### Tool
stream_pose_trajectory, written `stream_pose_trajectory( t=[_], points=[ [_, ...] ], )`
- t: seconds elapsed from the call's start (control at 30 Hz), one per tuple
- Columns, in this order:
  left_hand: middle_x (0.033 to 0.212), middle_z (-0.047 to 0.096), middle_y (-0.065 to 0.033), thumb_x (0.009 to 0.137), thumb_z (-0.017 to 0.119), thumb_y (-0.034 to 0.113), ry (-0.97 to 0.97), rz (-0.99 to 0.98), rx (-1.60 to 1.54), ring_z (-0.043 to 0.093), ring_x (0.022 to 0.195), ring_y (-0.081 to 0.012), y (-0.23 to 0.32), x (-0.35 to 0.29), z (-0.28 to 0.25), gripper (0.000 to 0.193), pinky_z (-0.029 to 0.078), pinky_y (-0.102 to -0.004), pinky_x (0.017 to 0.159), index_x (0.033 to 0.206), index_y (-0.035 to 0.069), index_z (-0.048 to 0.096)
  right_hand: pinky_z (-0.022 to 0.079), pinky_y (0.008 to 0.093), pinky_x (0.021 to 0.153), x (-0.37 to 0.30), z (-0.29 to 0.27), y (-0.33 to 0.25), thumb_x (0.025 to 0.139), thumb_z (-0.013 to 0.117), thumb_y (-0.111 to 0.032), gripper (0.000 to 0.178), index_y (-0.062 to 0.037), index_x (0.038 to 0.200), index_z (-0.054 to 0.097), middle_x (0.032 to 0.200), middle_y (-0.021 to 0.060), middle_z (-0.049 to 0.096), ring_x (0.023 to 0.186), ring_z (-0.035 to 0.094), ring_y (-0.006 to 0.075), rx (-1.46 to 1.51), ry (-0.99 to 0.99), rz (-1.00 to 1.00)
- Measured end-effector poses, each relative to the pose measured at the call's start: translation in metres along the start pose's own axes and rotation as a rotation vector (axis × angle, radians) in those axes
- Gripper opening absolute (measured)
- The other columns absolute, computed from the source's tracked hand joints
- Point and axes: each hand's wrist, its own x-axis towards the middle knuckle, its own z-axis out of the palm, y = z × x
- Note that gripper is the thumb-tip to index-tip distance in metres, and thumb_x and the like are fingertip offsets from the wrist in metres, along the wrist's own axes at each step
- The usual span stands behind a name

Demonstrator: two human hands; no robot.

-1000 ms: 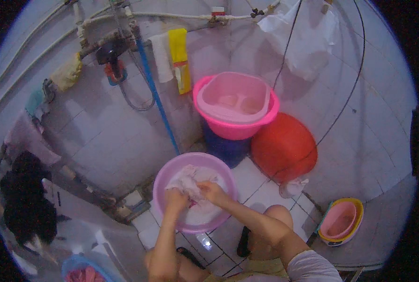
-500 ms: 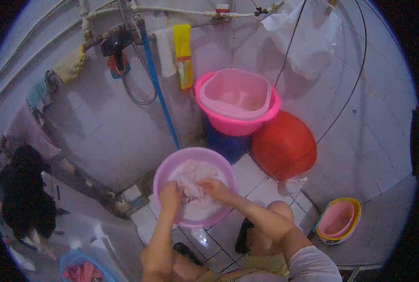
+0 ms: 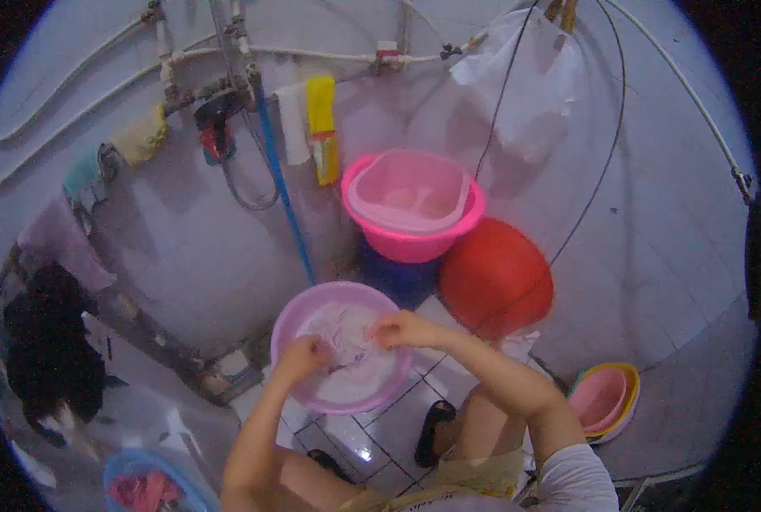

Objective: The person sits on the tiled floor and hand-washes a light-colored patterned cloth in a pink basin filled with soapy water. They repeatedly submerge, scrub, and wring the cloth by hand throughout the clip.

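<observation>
A lilac plastic basin (image 3: 284, 328) stands on the tiled floor in front of me, with whitish, sudsy-looking water in it. Inside lies a wet, pale pinkish-white cloth (image 3: 339, 331), crumpled; what kind of garment it is does not show. At the basin's left side my left hand (image 3: 305, 357) has its fingers closed on the cloth's edge. My right hand (image 3: 400, 329) is over the right rim, fingers pinched on the other side of the cloth. Part of the fingertips is blurred.
Pink tubs (image 3: 413, 245) sit on a blue bucket (image 3: 397, 277) behind the basin, beside a leaning red basin (image 3: 500, 277). Small nested basins (image 3: 598, 399) stand right. A blue tub (image 3: 124, 465) with pink cloth is lower left. A blue hose (image 3: 288, 200) hangs behind.
My hands have moved farther apart, the left outward to the left and the right up to the basin's right rim. The whole view has shifted slightly as my head moved.
</observation>
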Motion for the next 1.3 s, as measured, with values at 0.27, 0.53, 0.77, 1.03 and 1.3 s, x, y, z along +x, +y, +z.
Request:
stream_pose_trajectory(
  t=[0.27,0.53,0.77,1.03,1.3],
  points=[
    [0.086,0.061,0.0018,0.085,0.062,0.028,-0.256,0.173,-0.397,0.052,0.077,-0.0073,0.051,-0.056,-0.028,0.032,0.043,-0.0237,0.068,0.110,0.007,0.060,0.042,0.0231,0.072,-0.074,0.002,-0.059,0.087,0.059,-0.025,0.031,-0.0070,0.112,0.061,0.093,-0.0007,0.060,0.082,0.050,0.0072,0.094,-0.199,-0.142],
    [0.082,0.056,0.0016,0.089,0.051,0.035,-0.349,0.174,-0.648,0.046,0.071,-0.0087,0.047,-0.086,-0.061,0.039,0.037,-0.0227,0.064,0.110,0.004,0.060,0.042,0.0251,0.067,-0.096,0.004,-0.101,0.088,0.055,-0.024,0.031,-0.0054,0.112,0.061,0.092,0.0043,0.062,0.079,0.050,0.0088,0.077,-0.414,-0.465],
    [0.114,0.053,-0.0127,0.085,0.055,0.041,0.104,0.236,-0.129,0.051,0.102,-0.0192,0.031,-0.061,-0.024,0.052,0.040,-0.0299,0.087,0.122,0.005,0.052,0.041,0.0298,0.088,-0.032,0.036,-0.046,0.084,0.060,-0.025,0.038,-0.0092,0.119,0.056,0.117,0.0081,0.057,0.107,0.052,0.0163,-0.220,0.071,-0.219],
    [0.131,0.041,-0.0207,0.086,0.052,0.047,-0.125,-0.020,-0.219,0.042,0.120,-0.0284,0.027,-0.058,-0.012,0.066,0.032,-0.0396,0.101,0.129,-0.002,0.040,0.036,0.0354,0.098,-0.027,0.048,-0.024,0.087,0.055,-0.032,0.049,-0.0066,0.128,0.046,0.126,0.0120,0.049,0.115,0.047,0.0224,-0.177,-0.111,-0.184],
    [0.132,0.041,-0.0123,0.092,0.040,0.043,-0.272,0.138,-1.136,0.036,0.125,-0.0245,0.067,-0.054,-0.017,0.056,0.025,-0.0407,0.106,0.131,0.003,0.039,0.034,0.0354,0.100,-0.008,0.042,-0.065,0.089,0.052,-0.036,0.061,-0.0005,0.134,0.032,0.129,0.0108,0.046,0.118,0.045,0.0198,0.532,0.076,-0.366]
  ],
)
